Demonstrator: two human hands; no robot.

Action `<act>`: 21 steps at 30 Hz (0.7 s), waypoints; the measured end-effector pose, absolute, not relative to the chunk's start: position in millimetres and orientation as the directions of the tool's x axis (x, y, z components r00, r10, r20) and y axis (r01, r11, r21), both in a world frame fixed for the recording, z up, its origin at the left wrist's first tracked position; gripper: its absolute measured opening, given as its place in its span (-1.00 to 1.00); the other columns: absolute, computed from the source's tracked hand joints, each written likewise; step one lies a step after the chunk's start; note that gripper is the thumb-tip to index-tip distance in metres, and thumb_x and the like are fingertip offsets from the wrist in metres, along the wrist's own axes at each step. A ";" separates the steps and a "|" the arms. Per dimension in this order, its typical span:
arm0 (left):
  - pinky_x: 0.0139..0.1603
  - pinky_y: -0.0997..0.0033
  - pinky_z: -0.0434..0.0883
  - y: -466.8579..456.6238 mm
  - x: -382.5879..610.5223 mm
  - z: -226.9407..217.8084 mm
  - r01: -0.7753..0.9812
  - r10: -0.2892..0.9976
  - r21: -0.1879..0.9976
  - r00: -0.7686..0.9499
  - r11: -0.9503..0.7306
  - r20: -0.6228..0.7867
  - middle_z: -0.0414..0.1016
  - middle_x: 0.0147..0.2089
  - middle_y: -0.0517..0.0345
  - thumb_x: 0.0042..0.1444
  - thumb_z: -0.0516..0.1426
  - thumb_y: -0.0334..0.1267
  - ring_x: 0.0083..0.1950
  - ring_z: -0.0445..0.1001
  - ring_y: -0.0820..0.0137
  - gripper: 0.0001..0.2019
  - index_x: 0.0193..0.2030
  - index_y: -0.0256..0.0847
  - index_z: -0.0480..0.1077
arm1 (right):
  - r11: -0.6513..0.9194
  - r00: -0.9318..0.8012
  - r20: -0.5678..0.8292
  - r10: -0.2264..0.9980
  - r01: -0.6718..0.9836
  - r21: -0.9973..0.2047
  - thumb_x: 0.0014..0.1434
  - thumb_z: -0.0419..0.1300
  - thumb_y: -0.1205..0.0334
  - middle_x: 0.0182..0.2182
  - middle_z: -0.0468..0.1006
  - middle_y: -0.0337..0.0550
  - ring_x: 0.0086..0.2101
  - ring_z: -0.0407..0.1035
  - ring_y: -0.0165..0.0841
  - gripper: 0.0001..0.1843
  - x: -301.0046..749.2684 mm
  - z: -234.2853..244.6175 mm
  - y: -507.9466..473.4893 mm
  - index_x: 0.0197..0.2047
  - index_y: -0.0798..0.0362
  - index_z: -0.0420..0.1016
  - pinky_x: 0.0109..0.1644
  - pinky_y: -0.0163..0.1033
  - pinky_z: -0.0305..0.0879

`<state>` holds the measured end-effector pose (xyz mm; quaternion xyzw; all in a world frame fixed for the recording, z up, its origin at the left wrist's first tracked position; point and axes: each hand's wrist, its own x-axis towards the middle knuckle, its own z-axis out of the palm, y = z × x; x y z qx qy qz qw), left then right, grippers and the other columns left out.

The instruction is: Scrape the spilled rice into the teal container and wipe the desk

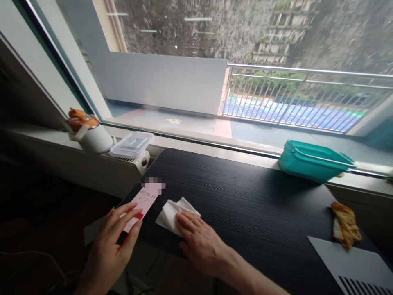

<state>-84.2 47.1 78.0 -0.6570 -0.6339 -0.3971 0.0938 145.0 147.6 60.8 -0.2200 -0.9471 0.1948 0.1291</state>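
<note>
Left hand (110, 241): fingers laid across a smartphone (143, 201), thumb at its lower edge, a light grasp. The phone sits at the near-left corner of the black desk (245, 192), its screen showing a timer. Right hand (199, 241): fingers released, flat on a white tissue (172, 209) just beside the phone. Teal basket (310, 162) on the window sill; yellow glove (345, 225) far right.

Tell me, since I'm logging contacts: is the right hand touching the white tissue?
Touching. The head view shows the right hand lying flat on the white tissue, fingers covering its near edge.
</note>
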 end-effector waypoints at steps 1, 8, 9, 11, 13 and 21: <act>0.24 0.10 0.22 47.2 -84.0 77.2 0.908 0.756 0.377 -0.115 -0.183 0.644 0.39 0.05 0.08 0.27 0.05 -0.27 0.07 0.39 0.27 -0.80 0.02 -0.07 0.35 | 0.807 -0.849 0.149 0.507 0.407 -0.428 0.30 0.07 0.18 0.29 0.24 0.04 0.30 0.06 -0.20 -0.47 148.5 62.1 158.8 0.28 0.21 0.23 0.39 -0.15 -0.02; 0.21 0.06 0.26 50.9 -76.6 79.8 0.909 0.758 0.379 -0.122 -0.174 0.641 0.39 0.05 0.08 0.27 0.05 -0.27 0.06 0.40 0.22 -0.79 0.02 -0.06 0.33 | 0.710 -0.735 0.127 0.666 0.574 -0.408 0.31 0.05 0.14 0.34 0.10 0.21 0.34 -0.08 -0.07 -0.39 127.1 58.5 160.7 0.31 0.31 0.16 0.40 0.04 -0.07; 0.21 0.06 0.26 51.5 -76.7 80.4 0.909 0.762 0.381 -0.127 -0.167 0.635 0.39 0.04 0.08 0.27 0.04 -0.28 0.06 0.40 0.22 -0.79 0.03 -0.05 0.32 | 0.754 -0.791 0.130 0.597 0.499 -0.426 0.31 0.05 0.10 0.34 0.09 0.18 0.34 -0.10 -0.10 -0.37 129.8 57.8 148.0 0.33 0.27 0.13 0.40 0.01 -0.08; 0.19 0.07 0.28 53.8 -79.0 79.6 0.913 0.766 0.377 -0.132 -0.153 0.629 0.39 0.03 0.08 0.27 0.03 -0.28 0.05 0.41 0.22 -0.79 0.03 -0.04 0.31 | 0.814 -0.881 0.121 0.458 0.360 -0.456 0.32 0.04 0.07 0.35 0.10 0.07 0.34 -0.09 -0.18 -0.38 145.4 59.2 134.8 0.35 0.18 0.11 0.41 -0.05 -0.09; 0.16 0.07 0.29 57.9 -84.2 75.4 0.931 0.763 0.345 -0.137 -0.118 0.631 0.41 0.00 0.05 0.27 0.03 -0.26 0.02 0.42 0.21 -0.80 0.02 -0.06 0.31 | 0.810 -0.883 0.086 0.461 0.379 -0.448 0.31 0.06 0.12 0.34 0.16 0.01 0.33 -0.04 -0.22 -0.43 167.6 63.6 147.4 0.33 0.12 0.17 0.40 -0.07 -0.06; 0.04 0.00 0.30 85.6 -98.3 63.9 0.946 0.892 0.032 -0.316 0.324 0.324 0.43 0.11 -0.18 0.13 0.12 -0.05 0.05 0.43 -0.02 -0.39 0.25 -0.31 0.13 | 0.708 -0.740 0.072 0.668 0.603 -0.367 0.29 0.07 0.11 0.34 0.10 0.18 0.34 -0.07 -0.08 -0.38 165.1 65.1 182.1 0.33 0.24 0.14 0.39 0.05 -0.06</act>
